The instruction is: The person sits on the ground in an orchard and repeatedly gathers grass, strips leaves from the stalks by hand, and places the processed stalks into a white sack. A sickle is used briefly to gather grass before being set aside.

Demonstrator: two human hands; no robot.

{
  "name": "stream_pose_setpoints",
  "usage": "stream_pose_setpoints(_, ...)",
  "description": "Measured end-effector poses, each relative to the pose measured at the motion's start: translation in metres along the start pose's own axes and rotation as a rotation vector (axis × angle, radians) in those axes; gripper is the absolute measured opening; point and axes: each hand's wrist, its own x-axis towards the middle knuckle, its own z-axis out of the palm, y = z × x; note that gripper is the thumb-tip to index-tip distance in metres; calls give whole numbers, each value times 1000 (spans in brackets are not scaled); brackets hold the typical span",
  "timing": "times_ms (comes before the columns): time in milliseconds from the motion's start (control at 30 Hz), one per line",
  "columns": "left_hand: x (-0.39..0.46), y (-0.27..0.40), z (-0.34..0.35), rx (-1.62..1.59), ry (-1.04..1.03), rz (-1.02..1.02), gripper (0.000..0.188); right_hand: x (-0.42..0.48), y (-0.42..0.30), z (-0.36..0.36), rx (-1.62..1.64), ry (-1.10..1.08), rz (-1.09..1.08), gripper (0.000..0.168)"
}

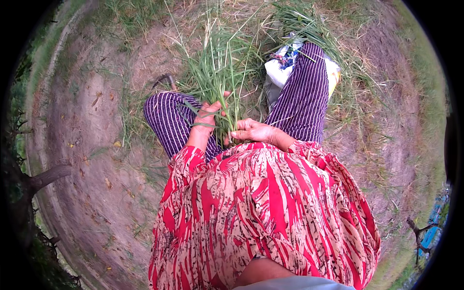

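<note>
A bunch of long green grass (221, 78) stands upright between my knees, its blades fanning out away from me. My left hand (208, 114) is closed around the stalks partway up. Lower down, near my lap, my right hand (252, 130) pinches the stem ends (230, 132) between thumb and fingers. Some loose blades hang over my left wrist. The very bottom of the bunch is partly hidden by my right fingers and the patterned shirt.
A sickle (166, 80) lies on the ground beyond my left knee. By my right knee is a white plastic bag (279, 72), with a heap of cut grass (308, 25) beyond it. Bare dirt with dry leaves (98, 145) spreads left. Tree branches (50, 177) show at the left rim.
</note>
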Motion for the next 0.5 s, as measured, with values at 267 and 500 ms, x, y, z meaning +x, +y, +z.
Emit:
stream_pose_setpoints(267,-1,4,-10,47,10,136,31,8,5,-27,-494,676,-653,19)
stream_pose_setpoints(500,1,-5,-17,250,103,242,30,1,-5,-39,26,749,-493,22)
